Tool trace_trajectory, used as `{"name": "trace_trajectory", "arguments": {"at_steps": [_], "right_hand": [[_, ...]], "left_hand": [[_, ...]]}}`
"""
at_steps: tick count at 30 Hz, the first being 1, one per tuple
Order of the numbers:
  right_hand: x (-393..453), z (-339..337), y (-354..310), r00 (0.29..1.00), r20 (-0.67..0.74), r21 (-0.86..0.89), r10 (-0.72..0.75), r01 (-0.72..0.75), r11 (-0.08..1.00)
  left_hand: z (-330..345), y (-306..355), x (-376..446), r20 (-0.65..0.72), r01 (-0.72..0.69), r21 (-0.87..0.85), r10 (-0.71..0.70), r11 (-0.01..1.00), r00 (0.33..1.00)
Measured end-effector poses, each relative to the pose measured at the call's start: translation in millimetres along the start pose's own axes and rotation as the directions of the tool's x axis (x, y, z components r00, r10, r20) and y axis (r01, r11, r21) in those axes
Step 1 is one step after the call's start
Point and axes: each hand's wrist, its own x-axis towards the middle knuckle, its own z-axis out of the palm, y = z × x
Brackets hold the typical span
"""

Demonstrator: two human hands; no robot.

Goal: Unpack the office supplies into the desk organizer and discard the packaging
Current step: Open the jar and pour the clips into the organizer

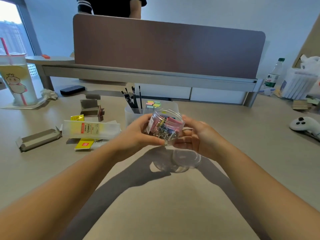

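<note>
A clear plastic jar (pixel 165 126) of coloured binder clips is tilted away from me, mouth open, held above the desk. My left hand (pixel 141 131) grips its left side and base. My right hand (pixel 194 134) cups its right side. The jar's clear lid (pixel 186 159) lies flat on the desk just below my hands. Right behind the jar stands the translucent white desk organizer (pixel 129 116), with black pens (pixel 132 99) in one compartment and coloured sticky notes (pixel 153 104) in another.
Empty packaging lies at the left: a clear plastic box (pixel 91 129), a grey carton (pixel 39 140), opened card boxes (pixel 90 106) and a yellow wrapper (pixel 84 144). A drink cup (pixel 16 80) stands far left, a white controller (pixel 303 126) and a water bottle (pixel 274 75) at the right. A divider panel (pixel 168 47) closes the back; a person stands behind it.
</note>
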Motion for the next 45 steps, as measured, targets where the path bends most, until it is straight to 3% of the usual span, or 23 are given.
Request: {"name": "trace_trajectory", "arguments": {"at_steps": [3,8,12,21,33,45], "right_hand": [[5,-10,-15,0.999,-0.037,0.089,-0.029,0.032,0.996],[27,-19,-44,0.989,-0.105,0.047,-0.107,0.113,0.992],[60,-22,-57,0.972,-0.182,-0.077,-0.15,0.138,0.987],[138,-39,-51,0.922,-0.353,-0.215,-0.16,0.086,0.973],[153,-44,-34,0.956,-0.24,-0.097,-0.169,0.149,0.984],[148,-39,-24,0.939,-0.266,-0.161,-0.218,0.179,0.971]], "left_hand": [[2,25,13,0.065,0.067,0.018,-0.068,0.998,0.996],[-1,60,46,-0.078,0.171,0.09,-0.165,0.981,0.983],[-13,70,76,-0.211,0.186,0.104,-0.161,0.977,0.964],[-46,52,141,-0.292,0.114,0.158,-0.064,0.981,0.954],[-59,37,159,-0.218,0.076,0.316,-0.006,0.946,0.976],[-63,25,156,-0.166,-0.043,0.419,0.123,0.907,0.978]]}}
